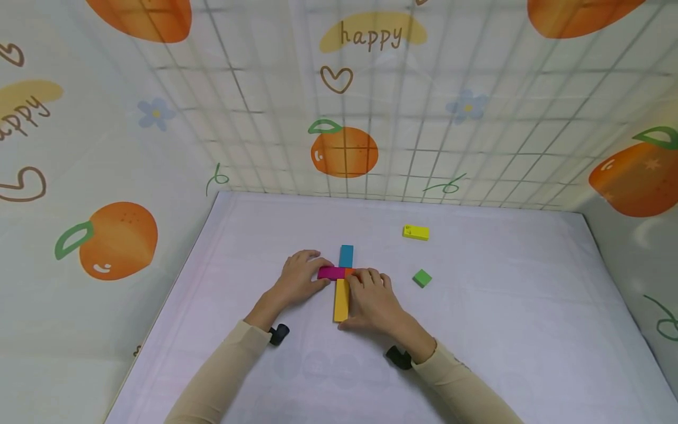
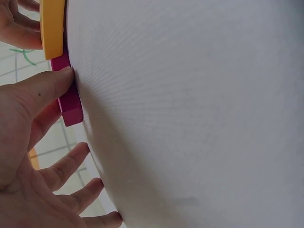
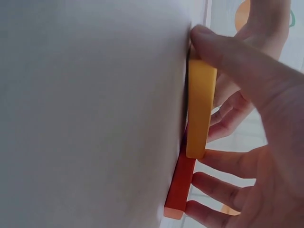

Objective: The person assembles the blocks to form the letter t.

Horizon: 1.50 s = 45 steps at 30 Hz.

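My left hand (image 1: 299, 278) pinches a magenta block (image 1: 331, 273) between thumb and index finger; its other fingertips rest near the tabletop in the left wrist view. My right hand (image 1: 377, 301) holds a long yellow-orange block (image 1: 341, 301) lengthwise, thumb at the near end and index finger at the far end. Two more of its fingers touch the side of a red-orange block (image 3: 181, 184), mostly covered by the hand in the head view. The magenta and red-orange blocks form a crosswise row. Beyond that row lies a blue block (image 1: 346, 255), in line with the yellow-orange one.
A bright yellow block (image 1: 416, 232) lies at the back right, and a small green block (image 1: 422, 278) sits right of my right hand. The white tabletop (image 1: 519, 306) is bordered by printed fabric walls (image 1: 265, 135) at the back and sides.
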Each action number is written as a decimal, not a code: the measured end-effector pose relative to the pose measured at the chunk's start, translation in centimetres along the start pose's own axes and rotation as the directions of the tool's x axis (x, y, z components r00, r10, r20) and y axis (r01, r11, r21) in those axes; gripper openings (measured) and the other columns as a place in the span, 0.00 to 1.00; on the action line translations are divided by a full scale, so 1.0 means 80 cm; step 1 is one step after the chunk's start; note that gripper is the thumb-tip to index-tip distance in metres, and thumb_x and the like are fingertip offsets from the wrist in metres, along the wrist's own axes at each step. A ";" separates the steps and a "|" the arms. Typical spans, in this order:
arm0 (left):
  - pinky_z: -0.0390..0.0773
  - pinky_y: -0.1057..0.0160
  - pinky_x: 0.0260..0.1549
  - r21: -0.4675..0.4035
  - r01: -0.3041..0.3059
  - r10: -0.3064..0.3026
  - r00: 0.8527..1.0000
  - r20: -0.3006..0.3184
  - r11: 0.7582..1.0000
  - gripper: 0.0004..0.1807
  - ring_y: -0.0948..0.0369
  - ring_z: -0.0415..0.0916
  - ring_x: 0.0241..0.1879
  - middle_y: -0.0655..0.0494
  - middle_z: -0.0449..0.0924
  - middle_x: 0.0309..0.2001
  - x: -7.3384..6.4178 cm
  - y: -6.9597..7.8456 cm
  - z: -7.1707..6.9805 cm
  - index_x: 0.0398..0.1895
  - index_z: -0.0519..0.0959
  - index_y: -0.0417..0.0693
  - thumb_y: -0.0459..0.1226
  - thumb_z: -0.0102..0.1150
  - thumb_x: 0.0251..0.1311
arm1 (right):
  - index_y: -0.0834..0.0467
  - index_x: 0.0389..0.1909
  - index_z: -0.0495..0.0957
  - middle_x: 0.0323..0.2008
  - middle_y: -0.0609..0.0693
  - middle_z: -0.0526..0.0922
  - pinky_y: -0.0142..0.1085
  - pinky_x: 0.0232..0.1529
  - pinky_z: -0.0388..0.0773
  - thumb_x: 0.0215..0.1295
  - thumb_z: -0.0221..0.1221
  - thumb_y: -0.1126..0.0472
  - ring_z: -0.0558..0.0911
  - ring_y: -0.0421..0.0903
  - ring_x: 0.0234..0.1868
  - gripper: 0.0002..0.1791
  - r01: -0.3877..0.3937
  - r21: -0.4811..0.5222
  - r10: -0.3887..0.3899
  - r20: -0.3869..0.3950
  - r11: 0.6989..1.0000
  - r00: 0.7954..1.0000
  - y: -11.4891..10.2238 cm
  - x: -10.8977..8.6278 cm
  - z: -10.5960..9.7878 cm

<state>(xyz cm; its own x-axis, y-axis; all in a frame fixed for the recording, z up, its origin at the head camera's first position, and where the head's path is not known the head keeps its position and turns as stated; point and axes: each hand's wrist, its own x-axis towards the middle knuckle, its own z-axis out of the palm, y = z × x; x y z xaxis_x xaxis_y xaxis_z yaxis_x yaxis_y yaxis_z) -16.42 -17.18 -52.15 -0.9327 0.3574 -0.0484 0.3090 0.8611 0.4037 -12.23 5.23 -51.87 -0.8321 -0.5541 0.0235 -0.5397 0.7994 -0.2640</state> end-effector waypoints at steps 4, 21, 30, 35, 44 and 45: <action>0.56 0.36 0.66 0.002 0.002 -0.002 1.000 0.000 1.000 0.20 0.47 0.57 0.69 0.46 0.68 0.68 0.000 0.000 0.000 0.58 0.81 0.61 0.46 0.67 0.63 | 0.59 0.65 0.70 0.61 0.57 0.70 0.60 0.59 0.65 0.37 0.72 0.26 0.65 0.58 0.63 0.58 0.000 -0.027 0.000 -0.007 1.000 1.000 -0.001 0.000 0.001; 0.57 0.37 0.66 -0.001 -0.012 0.012 1.000 -0.017 1.000 0.19 0.46 0.57 0.69 0.46 0.68 0.68 -0.002 0.001 -0.001 0.57 0.81 0.61 0.46 0.67 0.63 | 0.58 0.65 0.70 0.62 0.56 0.69 0.58 0.60 0.66 0.37 0.72 0.25 0.65 0.57 0.64 0.58 -0.007 -0.067 0.007 0.001 0.998 1.000 -0.005 -0.001 -0.002; 0.57 0.37 0.66 -0.004 -0.014 0.014 1.000 -0.008 1.000 0.19 0.46 0.57 0.69 0.45 0.68 0.68 -0.001 0.001 -0.002 0.57 0.81 0.61 0.45 0.67 0.63 | 0.58 0.66 0.69 0.62 0.57 0.69 0.59 0.60 0.65 0.34 0.72 0.24 0.64 0.58 0.64 0.61 0.021 -0.043 -0.021 -0.003 0.999 1.000 -0.005 -0.003 -0.004; 0.57 0.36 0.66 -0.006 -0.018 0.018 1.000 -0.006 1.000 0.19 0.46 0.57 0.69 0.45 0.68 0.67 0.000 0.001 -0.002 0.57 0.81 0.61 0.45 0.66 0.63 | 0.57 0.67 0.68 0.63 0.57 0.69 0.59 0.60 0.65 0.36 0.73 0.25 0.64 0.58 0.65 0.60 0.022 -0.029 -0.023 -0.027 0.999 0.999 -0.003 -0.008 -0.015; 0.56 0.36 0.66 -0.003 0.003 -0.003 1.000 -0.002 1.000 0.19 0.46 0.57 0.70 0.46 0.68 0.68 -0.001 0.004 -0.004 0.58 0.81 0.61 0.45 0.67 0.63 | 0.56 0.66 0.71 0.58 0.55 0.74 0.57 0.58 0.67 0.48 0.76 0.40 0.68 0.57 0.61 0.46 -0.015 0.103 0.028 -0.119 0.995 0.992 0.019 -0.024 -0.035; 0.56 0.36 0.66 -0.002 0.008 -0.008 1.000 -0.001 1.000 0.20 0.47 0.57 0.70 0.46 0.67 0.68 -0.001 0.004 -0.004 0.58 0.81 0.61 0.45 0.67 0.63 | 0.56 0.66 0.72 0.57 0.55 0.74 0.56 0.58 0.68 0.49 0.76 0.42 0.69 0.56 0.60 0.45 -0.016 0.115 0.031 -0.132 0.993 0.991 0.023 -0.026 -0.036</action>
<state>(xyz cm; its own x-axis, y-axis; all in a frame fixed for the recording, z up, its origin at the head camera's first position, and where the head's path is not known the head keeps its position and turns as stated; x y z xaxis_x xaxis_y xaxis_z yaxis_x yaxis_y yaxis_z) -16.28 -17.04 -51.76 -0.9353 0.3503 -0.0511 0.3011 0.8631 0.4054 -11.85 8.51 -49.62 -0.8580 -0.4936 0.1420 -0.5083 0.7761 -0.3731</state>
